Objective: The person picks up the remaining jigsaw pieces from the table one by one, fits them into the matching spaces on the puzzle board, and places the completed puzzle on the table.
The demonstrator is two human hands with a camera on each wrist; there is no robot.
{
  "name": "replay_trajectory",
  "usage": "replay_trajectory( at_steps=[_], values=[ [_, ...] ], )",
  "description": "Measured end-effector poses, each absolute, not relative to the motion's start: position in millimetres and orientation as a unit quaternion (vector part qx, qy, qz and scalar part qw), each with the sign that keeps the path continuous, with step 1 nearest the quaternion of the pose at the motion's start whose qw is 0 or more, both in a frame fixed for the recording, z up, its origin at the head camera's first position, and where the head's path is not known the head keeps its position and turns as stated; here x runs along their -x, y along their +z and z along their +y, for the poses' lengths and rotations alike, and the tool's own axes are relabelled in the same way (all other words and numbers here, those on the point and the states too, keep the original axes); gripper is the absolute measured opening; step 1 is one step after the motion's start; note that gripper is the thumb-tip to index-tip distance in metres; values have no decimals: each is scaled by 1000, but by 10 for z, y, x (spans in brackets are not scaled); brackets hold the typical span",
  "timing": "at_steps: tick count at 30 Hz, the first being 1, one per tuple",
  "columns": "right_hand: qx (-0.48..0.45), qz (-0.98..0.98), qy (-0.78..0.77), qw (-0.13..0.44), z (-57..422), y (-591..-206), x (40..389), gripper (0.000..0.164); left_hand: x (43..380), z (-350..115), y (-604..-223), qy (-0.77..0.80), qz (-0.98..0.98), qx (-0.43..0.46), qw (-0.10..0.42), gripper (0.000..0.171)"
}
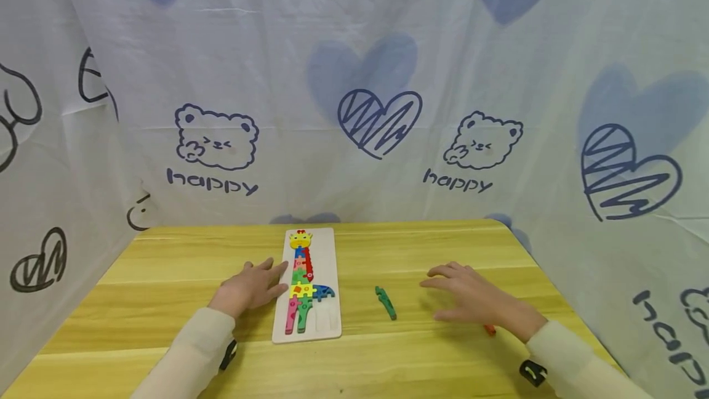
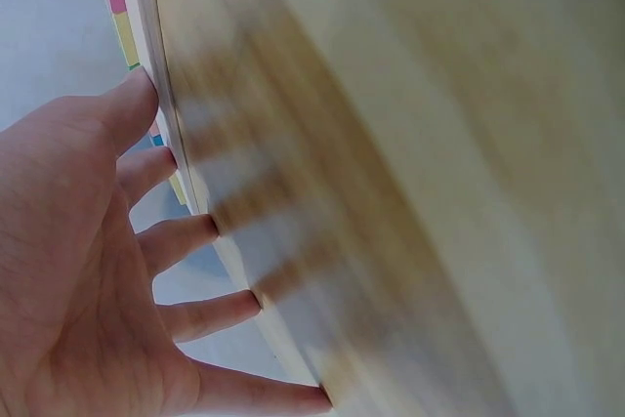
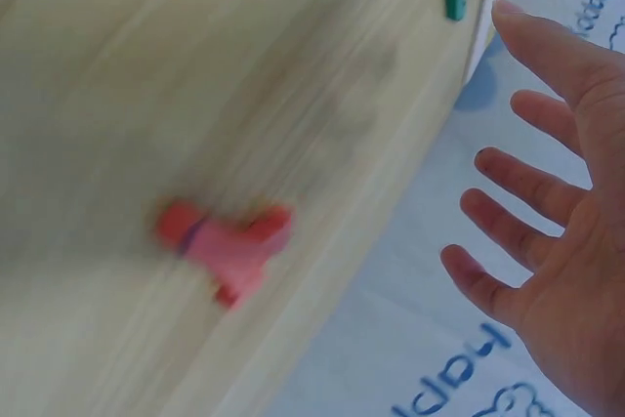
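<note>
A white puzzle board lies on the table with a giraffe jigsaw of colourful pieces set in it. Pale bare recesses show at its lower right, beside the pink and green legs. My left hand rests with spread fingers at the board's left edge; its thumb seems to touch the board. To the right of the board lies a loose green puzzle piece. My right hand hovers over the table, fingers spread and holding nothing. Partly hidden beneath it is a red puzzle piece, blurred but whole in the right wrist view.
The wooden table ends at a white curtain printed with hearts and bears, which hangs behind it and on both sides. Bare tabletop lies between the board and the green piece.
</note>
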State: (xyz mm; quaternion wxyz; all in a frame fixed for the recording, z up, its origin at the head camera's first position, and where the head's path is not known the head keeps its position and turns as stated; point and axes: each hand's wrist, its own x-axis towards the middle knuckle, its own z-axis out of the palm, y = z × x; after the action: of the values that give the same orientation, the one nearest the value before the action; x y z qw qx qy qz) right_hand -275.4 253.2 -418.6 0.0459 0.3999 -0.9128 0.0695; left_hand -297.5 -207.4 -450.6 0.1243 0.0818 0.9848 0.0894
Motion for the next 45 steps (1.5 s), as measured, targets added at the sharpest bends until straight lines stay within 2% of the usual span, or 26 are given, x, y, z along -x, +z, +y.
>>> replay_trajectory(
  at_steps=[17, 22, 31, 37, 45],
  values=[
    [-393, -918, 58, 10, 3257, -4392, 2700, 65, 2971, -2063, -4485, 88, 984, -73, 133, 65],
    [-399, -915, 63, 16, 3368, -4447, 2690, 65, 2973, -2067, -4493, 87, 985, -72, 130, 65],
    [-399, -914, 70, 7, 3430, -4467, 2726, 61, 2985, -2071, -4525, 85, 986, -70, 128, 66],
    [-423, -903, 50, 51, 3409, -4480, 2740, 58, 2980, -2066, -4523, 88, 985, -70, 129, 65],
    [-426, -900, 58, 72, 3171, -4366, 2783, 59, 2975, -2065, -4496, 89, 985, -71, 131, 66]
  ],
)
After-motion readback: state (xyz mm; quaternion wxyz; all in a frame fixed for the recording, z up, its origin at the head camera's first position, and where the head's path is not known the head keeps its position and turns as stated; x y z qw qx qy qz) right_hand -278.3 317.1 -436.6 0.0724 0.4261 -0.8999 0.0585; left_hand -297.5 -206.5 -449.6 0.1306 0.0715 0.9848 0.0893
